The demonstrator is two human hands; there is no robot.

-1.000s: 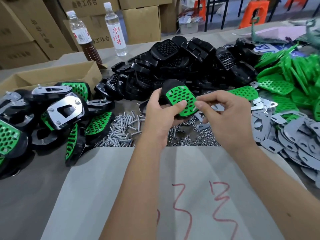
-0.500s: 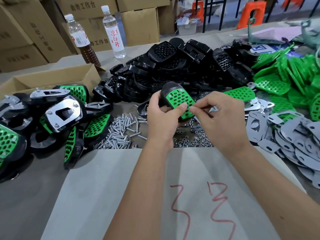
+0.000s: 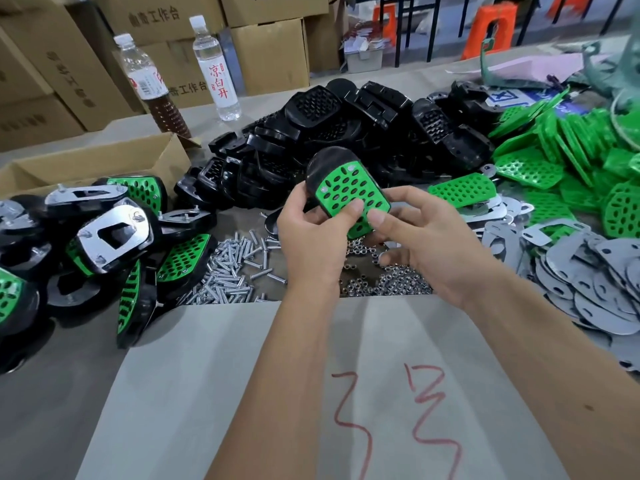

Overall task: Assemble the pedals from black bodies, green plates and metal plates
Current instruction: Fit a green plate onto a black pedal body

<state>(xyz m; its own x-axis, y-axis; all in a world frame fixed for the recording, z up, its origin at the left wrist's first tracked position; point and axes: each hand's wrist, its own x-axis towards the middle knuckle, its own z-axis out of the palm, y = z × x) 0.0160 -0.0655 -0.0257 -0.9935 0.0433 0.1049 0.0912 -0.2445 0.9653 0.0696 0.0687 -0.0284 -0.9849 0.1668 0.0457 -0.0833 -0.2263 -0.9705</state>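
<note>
Fitting a green plate into a black body, held up at the centre of the frame.

Head view: the left hand grips the half-built pedal from its left side, thumb pressed on the plate's lower edge; the right hand holds it from the right, thumb flat on the green face and fingers curled underneath. Two screw heads seem to sit in the plate's top corners, and no metal plate shows on this one, so that step looks still to come. At left lies a heap of finished pedals, a good number done. Much remains: black bodies piled at upper centre, green plates at upper right, metal plates at right, screws and nuts below the hands.
</note>
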